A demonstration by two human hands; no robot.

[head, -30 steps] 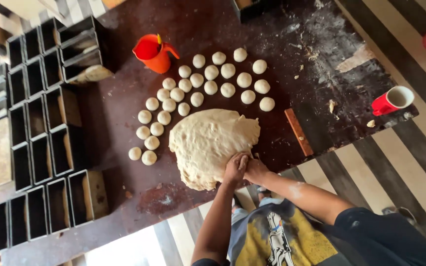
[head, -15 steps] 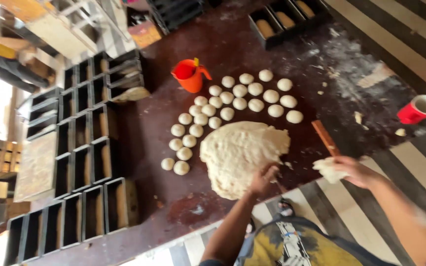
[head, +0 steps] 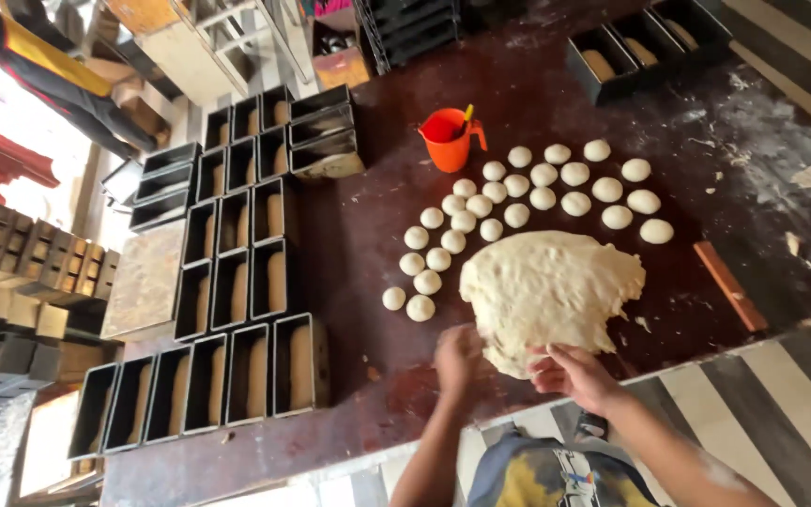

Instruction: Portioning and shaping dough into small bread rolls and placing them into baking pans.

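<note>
Dough [head: 551,296], a big pale slab, lies flat on the dark brown table [head: 368,235], its near edge at the person's fingers. The left hand [head: 457,355] sits at about seven o'clock from the slab's middle, fingers curled down near the lower left rim; whether it grips anything I cannot tell (the view is from behind the knuckles). The right hand [head: 574,374] rests at six o'clock, fingers spread and laid on the slab's near lip, touching rather than clenched around it. Small dough balls [head: 518,202] lie in curved rows from nine to one o'clock of the slab, just beside it. An orange jug [head: 448,139] stands at eleven o'clock, beyond the balls. Black loaf tins [head: 237,272] sit in rows at nine o'clock, well apart, several holding dough. A wooden stick [head: 729,286] lies at three o'clock.
</note>
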